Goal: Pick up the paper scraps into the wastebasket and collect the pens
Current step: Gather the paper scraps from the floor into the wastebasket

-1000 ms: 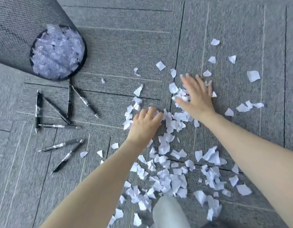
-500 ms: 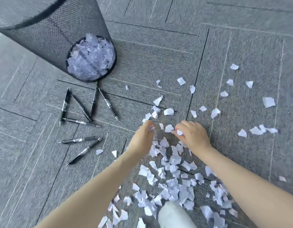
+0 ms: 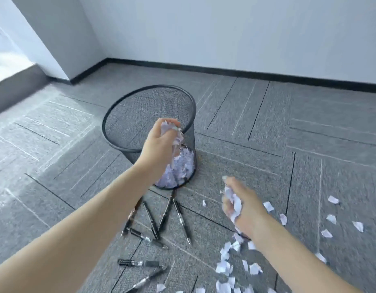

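A fistful of paper scraps (image 3: pixel 177 138) is being held by the left hand (image 3: pixel 159 142) at the wastebasket (image 3: pixel 128 115) rim, centre frame. More are being clutched in the right hand (image 3: pixel 242 208). Pens (image 3: pixel 161 220) and scraps are lying on the floor (image 3: pixel 309 134) below.

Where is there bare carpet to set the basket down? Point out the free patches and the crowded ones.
Free: the carpet left of the wastebasket toward the window, and the stretch behind it up to the baseboard. Crowded: the pens fan out just in front of the basket, and paper scraps litter the floor to the right, under the right hand.
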`<state>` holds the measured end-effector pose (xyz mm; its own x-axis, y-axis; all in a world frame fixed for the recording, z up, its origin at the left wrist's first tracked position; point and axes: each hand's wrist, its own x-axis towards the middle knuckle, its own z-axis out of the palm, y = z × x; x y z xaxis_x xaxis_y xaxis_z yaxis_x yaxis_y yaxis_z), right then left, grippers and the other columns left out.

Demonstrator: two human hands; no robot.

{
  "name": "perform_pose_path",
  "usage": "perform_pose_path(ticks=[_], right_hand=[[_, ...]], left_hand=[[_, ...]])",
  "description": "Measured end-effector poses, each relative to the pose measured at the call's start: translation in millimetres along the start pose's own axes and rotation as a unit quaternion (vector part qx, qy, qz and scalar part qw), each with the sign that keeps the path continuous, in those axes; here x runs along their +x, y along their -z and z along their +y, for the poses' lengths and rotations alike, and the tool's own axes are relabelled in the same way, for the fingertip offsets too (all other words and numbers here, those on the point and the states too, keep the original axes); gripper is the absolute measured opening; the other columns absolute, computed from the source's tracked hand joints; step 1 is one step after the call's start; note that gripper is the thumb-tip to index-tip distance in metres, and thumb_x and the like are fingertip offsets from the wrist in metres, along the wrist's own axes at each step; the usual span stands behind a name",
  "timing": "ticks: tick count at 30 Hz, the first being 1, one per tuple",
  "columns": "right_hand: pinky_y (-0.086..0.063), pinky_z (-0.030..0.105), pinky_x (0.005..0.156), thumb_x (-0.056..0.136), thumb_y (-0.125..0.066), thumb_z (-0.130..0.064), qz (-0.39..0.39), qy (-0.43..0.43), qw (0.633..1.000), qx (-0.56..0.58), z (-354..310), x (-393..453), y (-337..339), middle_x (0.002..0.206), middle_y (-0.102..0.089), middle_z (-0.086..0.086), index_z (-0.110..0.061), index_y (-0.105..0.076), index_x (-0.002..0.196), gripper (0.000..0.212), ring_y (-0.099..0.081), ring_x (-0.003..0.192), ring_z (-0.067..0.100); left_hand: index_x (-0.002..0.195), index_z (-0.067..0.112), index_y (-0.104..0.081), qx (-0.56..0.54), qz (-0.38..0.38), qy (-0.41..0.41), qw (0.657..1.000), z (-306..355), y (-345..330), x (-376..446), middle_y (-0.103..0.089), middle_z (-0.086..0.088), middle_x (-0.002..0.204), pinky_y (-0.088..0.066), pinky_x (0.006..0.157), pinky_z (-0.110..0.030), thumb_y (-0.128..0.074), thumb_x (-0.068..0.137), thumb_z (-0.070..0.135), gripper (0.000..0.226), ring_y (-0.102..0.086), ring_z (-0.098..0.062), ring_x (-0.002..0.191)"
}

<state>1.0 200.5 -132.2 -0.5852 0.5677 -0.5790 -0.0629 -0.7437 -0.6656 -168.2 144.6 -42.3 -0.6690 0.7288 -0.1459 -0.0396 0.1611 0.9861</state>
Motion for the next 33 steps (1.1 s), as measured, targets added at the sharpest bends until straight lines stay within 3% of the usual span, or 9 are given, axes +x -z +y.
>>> perform_pose_path(ticks=[6,10,11,13,15,20,24,28,33], right_hand=[[-0.026,0.011,0.024,0.088,-0.055,-0.024,-0.136,0.001,0.991,0.0,-97,18,-128,0.044,-0.04,-0.005,0.0,-0.045,0.057,0.04,-0.029,0.025,0.003],[-0.027,0.011,0.027,0.091,-0.052,-0.032,-0.061,0.044,0.993,-0.087,-108,43,-196,0.066,-0.054,-0.004,-0.014,-0.051,0.071,0.027,-0.034,0.031,0.004],[-0.034,0.01,0.032,0.091,-0.049,-0.042,-0.031,0.053,0.992,-0.11,-108,57,-205,0.078,-0.057,-0.001,-0.013,-0.054,0.077,0.032,-0.039,0.04,0.007],[-0.055,0.023,0.062,0.087,-0.037,-0.061,0.009,0.043,0.989,-0.142,-107,75,-215,0.107,-0.06,0.003,-0.013,-0.056,0.105,0.054,-0.053,0.063,0.016],[-0.052,0.039,0.079,0.086,-0.023,-0.067,0.008,0.002,0.987,-0.16,-110,88,-215,0.119,-0.057,0.009,-0.011,-0.045,0.123,0.07,-0.06,0.082,0.024],[-0.011,0.051,0.111,0.09,-0.004,-0.062,-0.036,-0.02,0.957,-0.288,-113,81,-201,0.152,-0.021,0.014,-0.006,-0.034,0.139,0.08,-0.017,0.14,0.03],[-0.025,0.055,0.105,0.096,-0.015,-0.05,-0.076,-0.011,0.937,-0.34,-114,74,-189,0.143,-0.04,0.01,-0.012,-0.037,0.137,0.06,-0.036,0.132,0.026],[-0.049,0.042,0.082,0.096,-0.039,-0.025,-0.004,0.089,0.93,-0.357,-112,67,-179,0.109,-0.064,0.004,-0.009,-0.056,0.116,0.031,-0.061,0.091,0.017],[-0.048,0.021,0.064,0.092,-0.041,-0.014,0.041,0.303,0.862,-0.404,-85,61,-115,0.081,-0.066,-0.002,-0.018,-0.063,0.088,0.022,-0.059,0.07,0.009]], left_hand=[[0.093,0.016,-0.049,-0.027,0.166,-0.007,0.986,20,56,78,-0.053,-0.002,0.076,-0.039,0.053,-0.028,-0.043,0.095,0.013,0.007,-0.042,-0.009,0.048],[0.127,0.012,-0.041,-0.128,0.105,0.1,0.981,12,73,79,-0.058,-0.006,0.098,-0.049,0.072,-0.032,-0.043,0.093,0.043,0.046,-0.059,-0.016,0.072],[0.134,0.013,-0.035,-0.16,0.071,0.123,0.977,11,77,77,-0.055,-0.01,0.115,-0.048,0.084,-0.037,-0.038,0.091,0.054,0.06,-0.06,-0.022,0.093],[0.145,0.015,-0.02,-0.165,0.035,0.146,0.975,10,84,73,-0.022,-0.01,0.151,-0.022,0.11,-0.048,-0.025,0.087,0.067,0.079,-0.025,-0.028,0.138],[0.147,0.019,-0.016,-0.133,0.024,0.141,0.981,10,92,71,-0.004,-0.002,0.156,-0.003,0.114,-0.047,-0.017,0.087,0.068,0.078,-0.001,-0.024,0.143],[0.141,0.012,-0.031,-0.037,0.032,0.087,0.995,-4,106,64,-0.029,-0.004,0.15,-0.014,0.115,-0.042,-0.029,0.096,0.046,0.056,-0.022,-0.022,0.14],[0.127,0.017,-0.05,0.089,0.033,-0.016,0.995,-5,98,48,-0.054,0.002,0.128,-0.038,0.094,-0.029,-0.042,0.095,0.028,0.035,-0.049,-0.013,0.115],[0.107,0.023,-0.061,0.154,0.06,-0.119,0.979,-9,81,23,-0.065,0.006,0.1,-0.04,0.06,-0.019,-0.045,0.093,0.018,0.022,-0.054,-0.012,0.078],[0.099,0.018,-0.066,0.264,0.031,-0.191,0.945,-38,51,-12,-0.065,0.005,0.086,-0.045,0.061,-0.016,-0.046,0.091,0.009,0.023,-0.057,-0.005,0.068]])
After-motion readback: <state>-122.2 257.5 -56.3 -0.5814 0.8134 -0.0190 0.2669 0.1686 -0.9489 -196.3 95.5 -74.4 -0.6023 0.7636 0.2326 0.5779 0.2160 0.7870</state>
